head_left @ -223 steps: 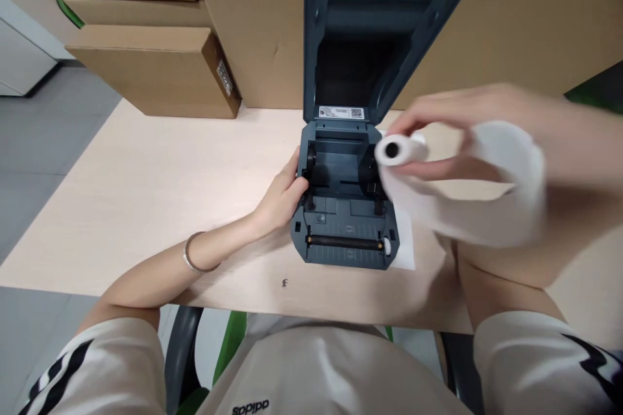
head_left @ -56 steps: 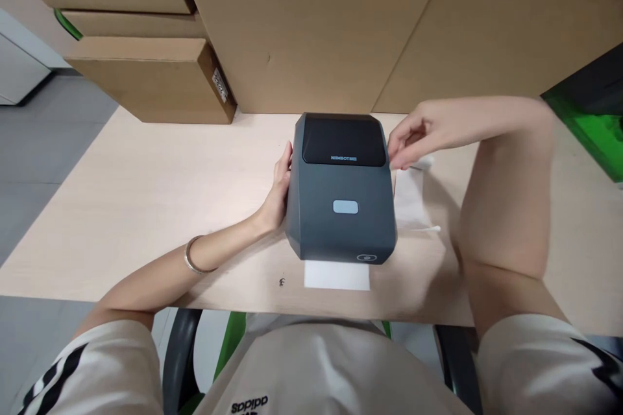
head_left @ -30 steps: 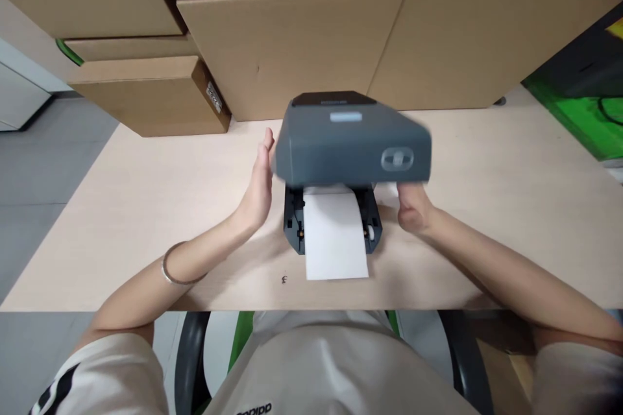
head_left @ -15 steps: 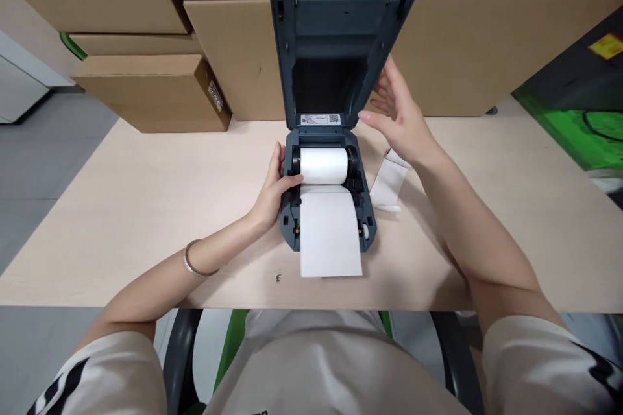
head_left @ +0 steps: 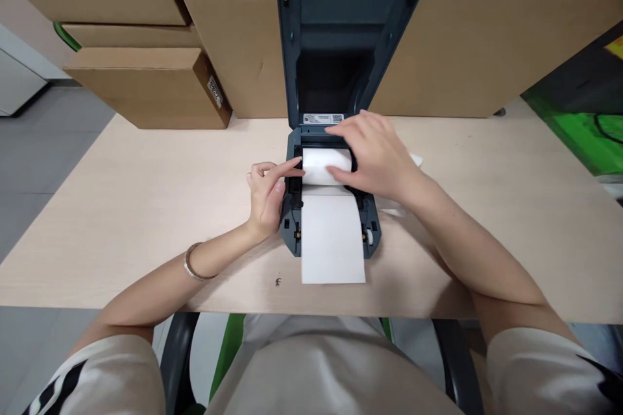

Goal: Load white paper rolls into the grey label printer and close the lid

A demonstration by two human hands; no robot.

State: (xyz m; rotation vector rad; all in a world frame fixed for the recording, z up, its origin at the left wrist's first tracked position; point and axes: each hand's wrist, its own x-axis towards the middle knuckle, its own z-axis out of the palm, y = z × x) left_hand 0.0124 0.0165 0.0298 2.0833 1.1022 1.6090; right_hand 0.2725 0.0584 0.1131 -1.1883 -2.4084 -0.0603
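Observation:
A dark grey label printer [head_left: 291, 233] stands on the table with its lid [head_left: 341, 19] raised upright. A white paper roll [head_left: 317, 167] lies in its bay, and a strip of paper [head_left: 333, 240] runs out over the front edge. My right hand [head_left: 377, 157] lies over the roll's right half, fingers curved down around it. My left hand [head_left: 265, 198] is at the printer's left side. Its index finger reaches in and touches the roll's left end, its thumb rests on the outer wall, and its other fingers are curled.
Large cardboard boxes [head_left: 233, 45] are stacked right behind the printer, and a smaller one [head_left: 146, 87] sits at the back left. A loose white paper piece [head_left: 416, 160] lies behind my right wrist. The light wooden table [head_left: 146, 207] ends near my body.
The closed lid was swung up. Since half a second ago my right hand has come down from beside the lid onto the roll, and my left index finger has reached in to the roll's end.

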